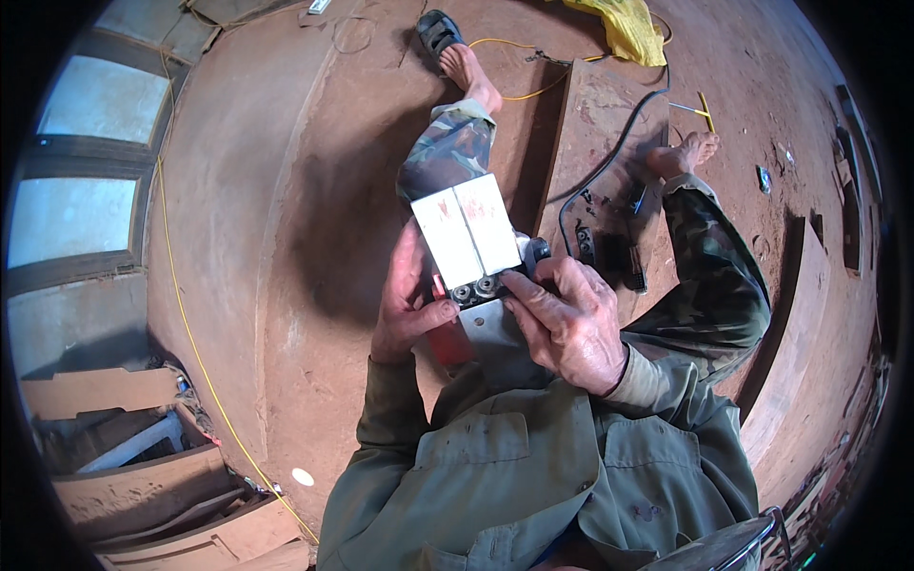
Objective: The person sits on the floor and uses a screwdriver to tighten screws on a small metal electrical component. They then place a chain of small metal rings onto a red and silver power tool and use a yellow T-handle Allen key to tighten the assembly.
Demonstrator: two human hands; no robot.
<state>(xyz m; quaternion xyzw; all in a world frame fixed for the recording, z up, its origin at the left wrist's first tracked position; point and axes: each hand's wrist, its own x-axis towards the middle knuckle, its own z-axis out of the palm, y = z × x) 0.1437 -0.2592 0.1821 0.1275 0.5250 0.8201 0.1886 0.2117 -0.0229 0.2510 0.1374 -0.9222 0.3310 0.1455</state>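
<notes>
An electric hand planer point(496, 333) lies sole up over my lap, its pale front shoe point(466, 231) grooved down the middle. Between the shoes shows the dark cutter drum point(474, 290) with round bolts. My left hand point(404, 305) grips the planer's left side near its red body point(447, 343), thumb by the drum. At the drum's right end, the fingers of my right hand point(576, 319) are bent and pressed against the planer. Whether a small part sits under those fingertips is hidden. A dark round knob point(539, 249) sticks out beyond the planer's right edge.
A wide wooden board point(598, 124) lies ahead on the dirt floor, with small dark metal parts point(585, 243) and a black cable point(619, 147) on it. Beyond are a yellow sack point(628, 33) and a yellow-handled tool point(705, 112). Wooden pieces point(143, 485) stand at left.
</notes>
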